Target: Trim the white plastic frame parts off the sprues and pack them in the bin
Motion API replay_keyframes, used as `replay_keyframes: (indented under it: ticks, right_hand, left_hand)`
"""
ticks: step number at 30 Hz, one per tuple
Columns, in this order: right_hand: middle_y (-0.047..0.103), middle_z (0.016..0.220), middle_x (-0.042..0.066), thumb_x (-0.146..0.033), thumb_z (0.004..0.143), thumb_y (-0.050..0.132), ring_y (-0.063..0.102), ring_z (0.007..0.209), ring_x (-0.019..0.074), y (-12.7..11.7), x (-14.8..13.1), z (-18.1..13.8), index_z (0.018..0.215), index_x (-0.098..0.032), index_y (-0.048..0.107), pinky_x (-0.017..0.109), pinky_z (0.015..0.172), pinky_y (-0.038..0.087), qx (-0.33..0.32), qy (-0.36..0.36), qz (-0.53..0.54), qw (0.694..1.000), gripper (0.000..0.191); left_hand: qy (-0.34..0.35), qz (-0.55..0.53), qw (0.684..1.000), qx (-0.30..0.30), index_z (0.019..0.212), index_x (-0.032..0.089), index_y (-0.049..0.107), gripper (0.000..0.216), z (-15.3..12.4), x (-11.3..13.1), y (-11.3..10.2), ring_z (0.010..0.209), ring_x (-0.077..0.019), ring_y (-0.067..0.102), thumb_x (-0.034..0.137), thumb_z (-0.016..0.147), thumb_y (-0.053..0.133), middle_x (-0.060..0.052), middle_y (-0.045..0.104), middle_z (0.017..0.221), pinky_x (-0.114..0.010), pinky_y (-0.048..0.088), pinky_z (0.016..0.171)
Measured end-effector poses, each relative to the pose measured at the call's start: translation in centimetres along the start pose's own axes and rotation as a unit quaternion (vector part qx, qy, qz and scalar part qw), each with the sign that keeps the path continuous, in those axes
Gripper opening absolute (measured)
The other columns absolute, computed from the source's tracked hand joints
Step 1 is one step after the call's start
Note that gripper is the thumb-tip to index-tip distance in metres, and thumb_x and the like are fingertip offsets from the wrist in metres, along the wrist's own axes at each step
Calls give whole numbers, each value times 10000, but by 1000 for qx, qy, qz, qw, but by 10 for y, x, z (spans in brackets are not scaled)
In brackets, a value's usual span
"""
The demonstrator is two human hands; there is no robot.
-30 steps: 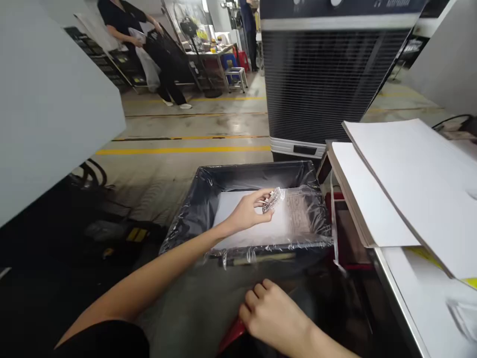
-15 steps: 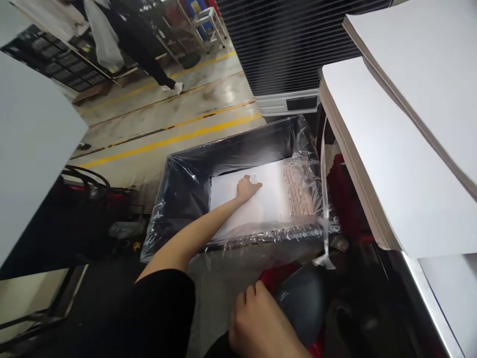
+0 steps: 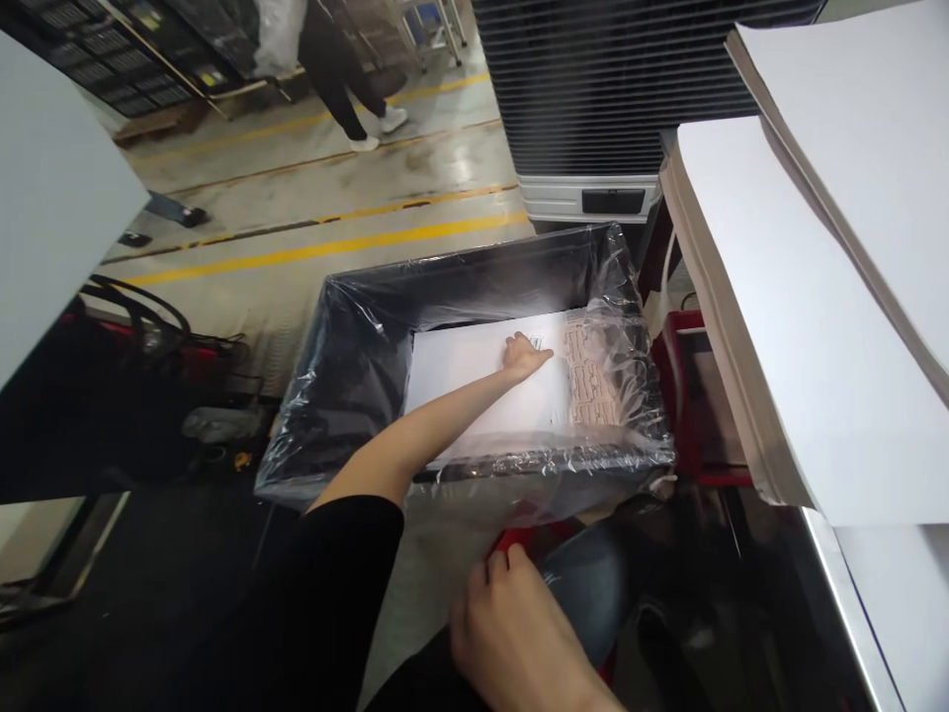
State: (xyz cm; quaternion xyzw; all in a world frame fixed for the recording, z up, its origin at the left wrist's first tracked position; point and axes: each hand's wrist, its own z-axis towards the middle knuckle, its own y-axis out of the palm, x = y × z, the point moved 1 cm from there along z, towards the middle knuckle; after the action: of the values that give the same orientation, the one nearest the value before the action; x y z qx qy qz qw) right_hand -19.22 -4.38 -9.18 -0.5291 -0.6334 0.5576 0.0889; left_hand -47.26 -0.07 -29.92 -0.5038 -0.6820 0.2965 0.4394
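My left hand (image 3: 525,358) reaches down into a dark bin (image 3: 356,341) lined with clear plastic. Its thumb and fingers are spread over a white sheet (image 3: 460,366) on the bin's bottom. Just beyond the fingers lies a small dark-outlined piece (image 3: 536,341), too small to name. To the right of the sheet, flat brown pieces (image 3: 589,381) are laid in close rows. Close to my body, my right hand (image 3: 511,623) is curled with bent fingers, near my knee (image 3: 593,583); whatever it may hold is hidden.
Stacks of white sheets (image 3: 801,297) with brown edges rise at the right, beside the bin. A pale panel (image 3: 59,188) juts in from the left. Behind the bin stands a black ribbed unit (image 3: 578,89). A person in dark trousers (image 3: 333,69) is on the floor beyond.
My left hand has moved right across the sheet, and its fingers have opened from a small pale piece. My right hand stays low. The person behind has stepped right.
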Motion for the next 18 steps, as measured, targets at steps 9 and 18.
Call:
replay_keyframes:
  ticks: [9, 18]
  right_hand:
    - [733, 855, 177, -176, 1010, 646, 690, 769, 282, 11, -1, 3, 967, -72, 796, 369, 644, 512, 19, 10, 20, 1000, 188]
    - [747, 920, 189, -164, 1031, 612, 718, 865, 303, 4, 0, 3, 1061, -77, 811, 388, 685, 551, -20, 20, 25, 999, 219]
  left_hand:
    - [-37, 22, 999, 25, 1416, 180, 582, 532, 21, -7, -21, 1331, -292, 583, 465, 980, 690, -134, 569, 1471, -527, 527, 1113]
    - [-7, 30, 999, 6, 1381, 174, 604, 510, 18, -4, -28, 1297, -278, 610, 474, 978, 693, -129, 602, 1429, -506, 541, 1094]
